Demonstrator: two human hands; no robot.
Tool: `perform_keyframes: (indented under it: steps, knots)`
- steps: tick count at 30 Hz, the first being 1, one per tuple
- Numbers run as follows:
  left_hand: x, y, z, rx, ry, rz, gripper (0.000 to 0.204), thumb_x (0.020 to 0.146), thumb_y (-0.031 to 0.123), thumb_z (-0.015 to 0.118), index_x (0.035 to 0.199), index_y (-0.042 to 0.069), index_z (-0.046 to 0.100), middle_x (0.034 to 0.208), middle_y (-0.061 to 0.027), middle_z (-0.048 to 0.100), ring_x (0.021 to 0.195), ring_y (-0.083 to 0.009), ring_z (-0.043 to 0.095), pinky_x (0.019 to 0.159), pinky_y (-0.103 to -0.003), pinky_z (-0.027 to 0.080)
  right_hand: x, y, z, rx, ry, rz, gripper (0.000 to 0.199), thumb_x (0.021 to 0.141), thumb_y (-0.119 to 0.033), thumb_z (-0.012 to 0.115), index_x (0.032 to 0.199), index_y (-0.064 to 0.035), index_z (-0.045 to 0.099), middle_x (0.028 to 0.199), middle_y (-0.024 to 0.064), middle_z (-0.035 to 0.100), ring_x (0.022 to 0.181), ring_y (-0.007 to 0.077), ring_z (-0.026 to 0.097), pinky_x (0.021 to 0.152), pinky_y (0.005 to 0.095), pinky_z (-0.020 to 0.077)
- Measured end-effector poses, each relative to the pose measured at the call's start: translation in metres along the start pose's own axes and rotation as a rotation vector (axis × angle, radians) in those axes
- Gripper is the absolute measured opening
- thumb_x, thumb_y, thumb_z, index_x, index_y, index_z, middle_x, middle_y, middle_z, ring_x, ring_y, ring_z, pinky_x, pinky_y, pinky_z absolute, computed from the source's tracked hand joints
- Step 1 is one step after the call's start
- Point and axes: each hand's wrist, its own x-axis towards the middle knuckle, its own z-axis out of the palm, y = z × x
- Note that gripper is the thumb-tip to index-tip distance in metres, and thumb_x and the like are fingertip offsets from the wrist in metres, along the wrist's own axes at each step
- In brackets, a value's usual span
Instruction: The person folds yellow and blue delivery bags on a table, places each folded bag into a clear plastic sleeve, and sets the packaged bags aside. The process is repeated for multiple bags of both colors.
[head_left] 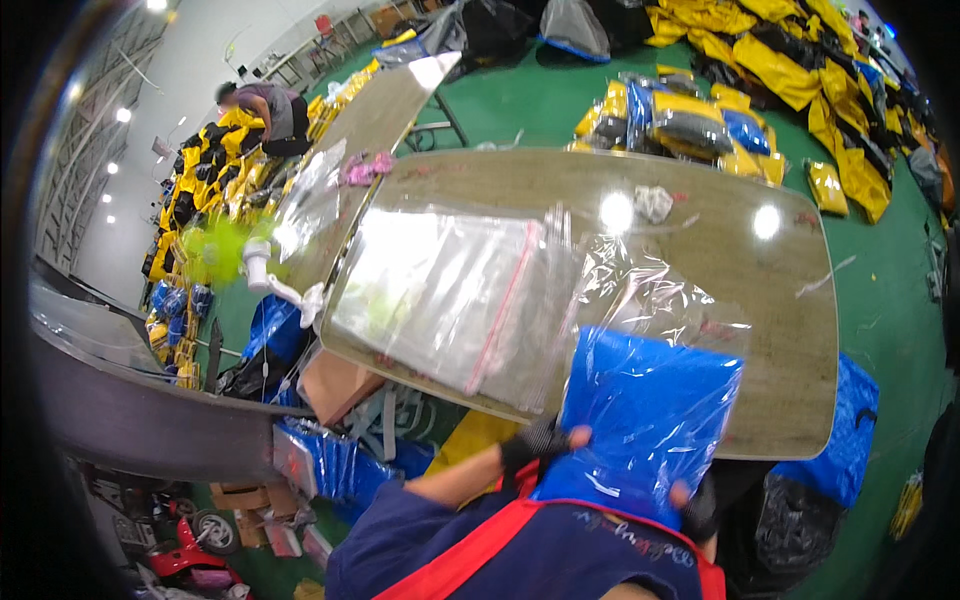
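A flat, folded blue sheet [650, 400] in clear plastic lies over the table's near edge and reaches back against my body. My left hand [540, 446], in a black fingerless glove, is closed on its left side, thumb on top. My right hand [694, 508], gloved the same way, grips its near right side; part of that hand is hidden behind the package. Loose clear plastic [640, 285] spreads on the table beyond the blue sheet. Left of it lies a stack of clear plastic bags [440, 290] with a red strip along one side.
A green fan [225, 250], blurred, stands at the table's left. Crumpled white plastic [655, 204] and a pink bundle [367, 169] lie on the table [790, 370]. Yellow and blue packages [690, 125] are piled on the floor beyond. Another person [270, 115] bends at the far left.
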Motion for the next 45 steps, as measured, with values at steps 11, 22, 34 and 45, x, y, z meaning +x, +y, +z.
perform_keyframes:
  steps: [11, 22, 34, 45]
  knots:
    - [0.088, -0.053, 0.025, 0.396, 0.035, 0.612, 0.029, 0.092, 0.027, 0.058, 0.109, 0.004, 0.062, 0.101, -0.0141, 0.065, 0.090, -0.0220, 0.062, 0.080, -0.037, 0.050, 0.034, -0.060, 0.022, 0.199, 0.327, -0.690, 0.074, 0.078, -0.026, 0.076, 0.136, -0.0036, 0.036, 0.123, 0.0122, 0.054, 0.108, 0.0241, 0.056, 0.091, 0.0362, 0.0475]
    - [0.049, 0.135, 0.093, 1.379, -0.321, 0.689, 0.071, 0.072, 0.046, 0.072, 0.124, 0.002, 0.055, 0.109, -0.0166, 0.063, 0.095, -0.0299, 0.061, 0.085, -0.037, 0.047, 0.052, -0.068, -0.035, -0.172, 0.376, -0.659, 0.062, 0.068, -0.021, 0.084, 0.119, -0.0065, 0.053, 0.111, 0.0086, 0.059, 0.103, 0.0211, 0.057, 0.093, 0.0356, 0.0454]
    - [0.125, 0.102, 0.170, 1.111, -0.078, 1.240, 0.089, 0.061, 0.059, 0.076, 0.125, 0.002, 0.048, 0.115, -0.0182, 0.055, 0.104, -0.0345, 0.055, 0.091, -0.043, 0.042, 0.050, -0.022, -0.025, 0.006, 0.464, -0.793, 0.070, 0.075, -0.016, 0.078, 0.133, -0.0051, 0.041, 0.140, 0.0097, 0.043, 0.124, 0.0203, 0.045, 0.106, 0.0364, 0.0350]
    - [0.142, 0.027, 0.116, -0.038, -0.211, 0.362, 0.070, 0.088, 0.055, 0.043, 0.139, 0.008, 0.030, 0.136, -0.0110, 0.039, 0.124, -0.0283, 0.039, 0.107, -0.045, 0.027, 0.072, -0.129, -0.033, 0.274, 0.703, -0.794, 0.060, 0.070, -0.023, 0.084, 0.120, -0.0055, 0.056, 0.112, 0.0079, 0.064, 0.102, 0.0176, 0.060, 0.092, 0.0345, 0.0480]
